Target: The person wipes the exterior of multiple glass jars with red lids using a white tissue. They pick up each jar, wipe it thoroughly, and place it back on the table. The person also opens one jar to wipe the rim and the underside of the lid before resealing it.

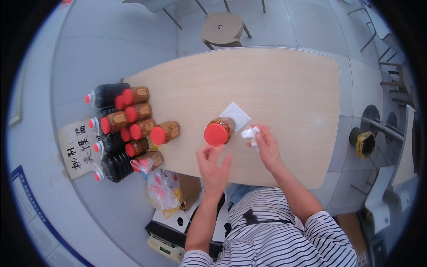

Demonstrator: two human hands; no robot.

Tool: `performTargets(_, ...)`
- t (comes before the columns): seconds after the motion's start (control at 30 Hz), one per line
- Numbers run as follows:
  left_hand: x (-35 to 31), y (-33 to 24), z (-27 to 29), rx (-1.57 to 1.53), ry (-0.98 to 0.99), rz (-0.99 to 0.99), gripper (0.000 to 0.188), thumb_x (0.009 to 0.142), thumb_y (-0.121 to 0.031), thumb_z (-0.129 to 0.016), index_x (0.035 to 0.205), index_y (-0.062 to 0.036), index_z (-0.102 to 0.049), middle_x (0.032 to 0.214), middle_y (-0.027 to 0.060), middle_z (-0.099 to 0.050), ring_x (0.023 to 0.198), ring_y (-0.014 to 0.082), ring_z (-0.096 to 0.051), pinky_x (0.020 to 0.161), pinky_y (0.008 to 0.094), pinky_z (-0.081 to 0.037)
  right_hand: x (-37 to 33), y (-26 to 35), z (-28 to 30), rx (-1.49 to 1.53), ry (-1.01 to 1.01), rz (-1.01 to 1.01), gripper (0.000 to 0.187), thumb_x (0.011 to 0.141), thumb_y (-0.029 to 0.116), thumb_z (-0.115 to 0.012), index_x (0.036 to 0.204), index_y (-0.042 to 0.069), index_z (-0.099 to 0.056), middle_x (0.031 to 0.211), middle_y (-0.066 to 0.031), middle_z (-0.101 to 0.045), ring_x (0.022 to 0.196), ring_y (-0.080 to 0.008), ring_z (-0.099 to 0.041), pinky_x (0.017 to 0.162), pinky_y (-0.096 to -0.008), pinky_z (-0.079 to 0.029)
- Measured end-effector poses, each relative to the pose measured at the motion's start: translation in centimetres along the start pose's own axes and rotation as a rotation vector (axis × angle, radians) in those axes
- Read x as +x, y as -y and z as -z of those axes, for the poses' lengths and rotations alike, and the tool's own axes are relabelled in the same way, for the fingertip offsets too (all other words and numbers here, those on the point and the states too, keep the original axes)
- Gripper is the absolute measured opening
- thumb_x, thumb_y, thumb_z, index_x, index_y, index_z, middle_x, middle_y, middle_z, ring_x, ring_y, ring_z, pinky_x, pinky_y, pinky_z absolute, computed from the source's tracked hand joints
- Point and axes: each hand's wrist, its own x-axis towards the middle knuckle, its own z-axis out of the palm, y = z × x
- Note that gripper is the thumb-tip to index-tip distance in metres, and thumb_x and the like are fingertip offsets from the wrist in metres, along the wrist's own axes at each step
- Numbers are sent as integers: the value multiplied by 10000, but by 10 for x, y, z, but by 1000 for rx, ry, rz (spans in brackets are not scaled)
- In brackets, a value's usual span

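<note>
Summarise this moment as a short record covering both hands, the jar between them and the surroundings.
left hand: open, empty, close to the red-lidded jar; contact unclear
right hand: holding crumpled white tissue
flat white sheet: on table, beside the jar
left end: more red-lidded jars, dark bottles

Pale wall, tiled floor, stool

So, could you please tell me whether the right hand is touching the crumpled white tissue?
Touching: the head view shows the right hand pinching the crumpled white tissue, with no gap between them.
</note>
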Motion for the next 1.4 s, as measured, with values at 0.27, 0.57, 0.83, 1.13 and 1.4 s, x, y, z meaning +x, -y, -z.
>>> performTargets(0.27, 53, 9, 2, 247, 135, -93, 595, 629, -85, -887, 1169, -53, -637, 1249, 167, -567, 1092, 348, -553, 908, 408, -492, 32, 0, -26, -414, -182, 165, 195, 909, 95, -638, 1099, 51, -638, 1122, -102, -570, 913, -201, -601, 785, -330, -514)
performTargets(0.57, 56, 22, 1, 166, 103, -115, 646, 553, -54, -906, 1143, -36, -642, 1163, 136, -631, 1050, 332, -591, 881, 404, -520, 29, 16, -54, -398, 63, 188, 345, 848, -4, -611, 1189, 6, -659, 1153, -158, -554, 1052, -275, -572, 911, -358, -487)
performTargets(0.83, 51, 26, -3, 126, 56, -122, 652, 545, -65, -899, 1144, -31, -645, 1147, 135, -635, 1030, 332, -597, 868, 407, -520, 112, 66, -68, -1019, 926, 354, 494, 810, -121, -477, 1220, 58, -685, 1266, -114, -611, 1177, -311, -569, 970, -392, -479)
performTargets(1.13, 50, 23, -4, 117, 67, -102, 628, 577, -78, -897, 1148, -20, -641, 1177, 136, -608, 1054, 333, -570, 880, 401, -510, 141, 87, -73, -1065, 1116, 196, 550, 754, -142, -522, 1243, 62, -671, 1248, -115, -613, 1144, -312, -591, 934, -378, -499)
performTargets(1.4, 48, 31, -4, 86, 63, -128, 628, 567, -61, -900, 1139, -18, -644, 1175, 141, -611, 1067, 336, -573, 882, 399, -518, 38, 35, -34, -729, 385, 418, 526, 717, -149, -653, 1212, 27, -651, 1161, -117, -583, 1073, -315, -599, 874, -385, -519)
